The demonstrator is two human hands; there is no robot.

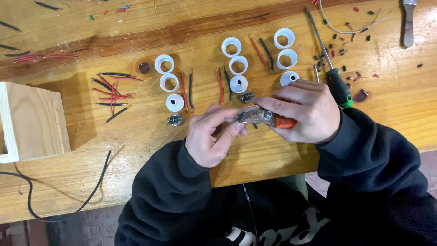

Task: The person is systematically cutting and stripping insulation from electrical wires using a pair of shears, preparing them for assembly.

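One worn, orange-handled knife (261, 116)

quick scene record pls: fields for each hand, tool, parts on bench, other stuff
right hand: right hand grips orange-handled cutter
left hand: left hand pinches a small piece at the cutter's jaws; piece too hidden to identify
parts: white plastic rings in three columns on wooden bench, red and black wire pieces beside them
other: green-handled screwdriver, wooden box, long black cable
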